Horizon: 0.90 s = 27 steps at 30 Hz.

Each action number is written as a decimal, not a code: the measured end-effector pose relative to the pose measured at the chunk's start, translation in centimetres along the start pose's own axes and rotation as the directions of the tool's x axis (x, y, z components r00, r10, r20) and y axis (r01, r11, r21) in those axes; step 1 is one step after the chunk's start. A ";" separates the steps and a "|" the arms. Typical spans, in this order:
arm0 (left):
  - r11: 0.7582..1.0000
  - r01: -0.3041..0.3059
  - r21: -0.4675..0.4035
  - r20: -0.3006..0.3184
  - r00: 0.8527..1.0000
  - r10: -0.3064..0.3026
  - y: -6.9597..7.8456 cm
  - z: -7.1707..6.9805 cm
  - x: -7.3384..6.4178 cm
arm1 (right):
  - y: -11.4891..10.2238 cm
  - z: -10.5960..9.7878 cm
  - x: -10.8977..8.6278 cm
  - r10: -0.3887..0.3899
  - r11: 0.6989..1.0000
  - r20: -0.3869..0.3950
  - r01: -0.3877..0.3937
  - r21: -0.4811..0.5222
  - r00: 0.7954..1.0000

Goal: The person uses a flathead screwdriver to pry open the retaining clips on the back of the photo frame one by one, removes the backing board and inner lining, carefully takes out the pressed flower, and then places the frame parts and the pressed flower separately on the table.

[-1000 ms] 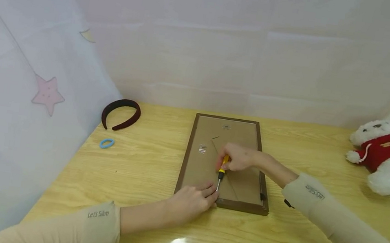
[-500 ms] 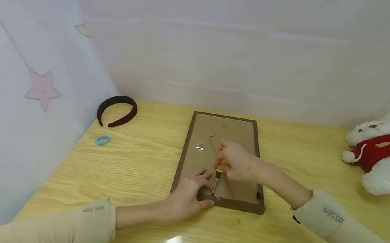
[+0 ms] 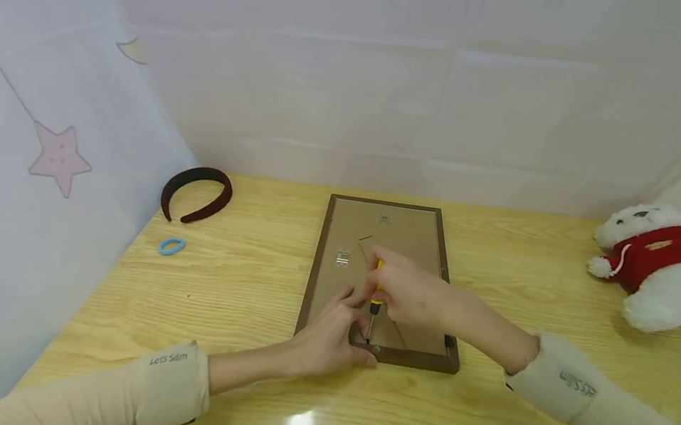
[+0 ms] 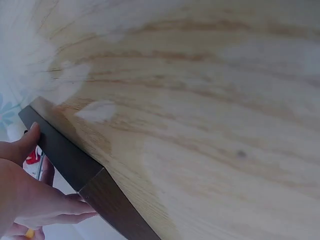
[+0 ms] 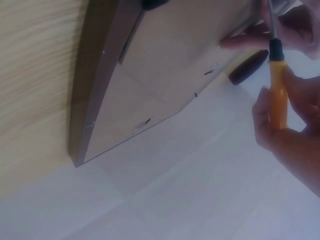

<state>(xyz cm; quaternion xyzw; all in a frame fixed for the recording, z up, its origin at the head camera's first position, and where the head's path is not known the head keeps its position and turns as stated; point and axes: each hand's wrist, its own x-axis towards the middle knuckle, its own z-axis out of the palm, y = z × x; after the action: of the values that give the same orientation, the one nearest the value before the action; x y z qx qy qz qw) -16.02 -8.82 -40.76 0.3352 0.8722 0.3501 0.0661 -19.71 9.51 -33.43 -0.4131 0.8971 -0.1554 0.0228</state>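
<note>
A picture frame [image 3: 418, 360] lies face down on the table, its brown rim around a tan backing board with metal hangers. My right hand [image 3: 404, 289] grips the yellow handle of a screwdriver [image 3: 375, 308], nearly upright. The blade points down at the inner side of the near rim. My left hand [image 3: 326, 340] holds that rim left of the blade, thumb on the outer side and fingers over the backing. In the left wrist view the thumb presses the frame's dark side [image 4: 65, 155]. The right wrist view shows fingers wrapped around the screwdriver handle [image 5: 278, 95].
On the wooden table [image 3: 240, 285], a dark headband [image 3: 216, 207] and a light blue ring [image 3: 170, 252] lie at the left. A white teddy bear [image 3: 664, 255] in a red sweater lies at the far right. Pale cloth [image 3: 353, 114] hangs behind.
My left fingers have moved off the near rim onto the backing, leaving the thumb along the outer edge. The screwdriver stays at the near rim in my right hand. The head view has shifted slightly.
</note>
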 end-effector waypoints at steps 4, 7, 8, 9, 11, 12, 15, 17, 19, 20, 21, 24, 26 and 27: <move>1.000 0.013 -0.015 -0.016 1.000 -0.013 0.2 0.0 0.0 | -1.2 0.0 -0.7 -0.063 0.992 -0.053 0.057 -0.114 0.997; 0.999 0.028 -0.039 -0.042 0.999 -0.029 0.2 0.1 -0.1 | -2.5 0.2 -1.5 -0.099 0.974 -0.067 0.083 -0.210 0.993; 0.999 0.025 -0.047 -0.051 0.998 -0.028 0.1 0.2 -0.2 | -2.9 0.3 -1.8 -0.107 0.966 -0.067 0.088 -0.243 0.992; 0.998 0.024 -0.056 -0.057 0.998 -0.027 0.0 0.2 -0.3 | -3.2 0.4 -2.0 -0.120 0.957 -0.069 0.096 -0.275 0.990; 0.998 0.020 -0.062 -0.073 0.997 -0.025 0.0 0.4 -0.5 | -3.8 0.6 -2.4 -0.133 0.937 -0.072 0.102 -0.335 0.988; 0.998 0.014 -0.056 -0.079 0.997 -0.018 -0.1 0.4 -0.5 | -4.1 0.7 -2.5 -0.145 0.928 -0.082 0.107 -0.357 0.986; 0.999 -0.012 -0.037 -0.084 0.996 0.009 -0.1 0.6 -0.8 | -4.6 1.0 -3.1 -0.190 0.918 -0.117 0.134 -0.374 0.975; 0.998 -0.042 -0.046 -0.081 0.996 0.038 -0.1 0.7 -0.8 | -4.9 1.1 -3.6 -0.222 0.920 -0.141 0.159 -0.357 0.965; 0.996 -0.078 -0.052 -0.082 0.994 0.074 0.0 0.8 -0.8 | -5.2 1.2 -4.1 -0.246 0.920 -0.155 0.179 -0.349 0.957; 0.994 -0.092 -0.053 -0.082 0.993 0.087 0.0 0.8 -0.8 | -5.3 1.1 -4.4 -0.250 0.921 -0.154 0.185 -0.344 0.956; 0.993 -0.106 -0.049 -0.082 0.991 0.102 0.0 0.8 -0.8 | -5.4 1.1 -4.7 -0.249 0.924 -0.156 0.186 -0.334 0.956; 0.993 -0.121 -0.010 -0.084 0.989 0.120 0.1 0.8 -0.8 | -5.6 1.0 -5.3 -0.241 0.932 -0.162 0.182 -0.314 0.957; 0.993 -0.118 0.006 -0.080 0.990 0.118 0.2 0.8 -0.9 | -5.8 1.0 -5.5 -0.237 0.943 -0.177 0.182 -0.279 0.955; 0.994 -0.112 0.005 -0.075 0.991 0.112 0.2 0.8 -0.9 | -5.8 1.0 -5.5 -0.239 0.948 -0.191 0.186 -0.260 0.952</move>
<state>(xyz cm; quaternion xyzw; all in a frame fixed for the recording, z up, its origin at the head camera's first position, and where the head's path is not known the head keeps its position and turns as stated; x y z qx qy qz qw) -14.93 -8.87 -41.33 0.3703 0.8539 0.3655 0.0132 -11.68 9.85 -33.16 -0.4880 0.8560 -0.0927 -0.1434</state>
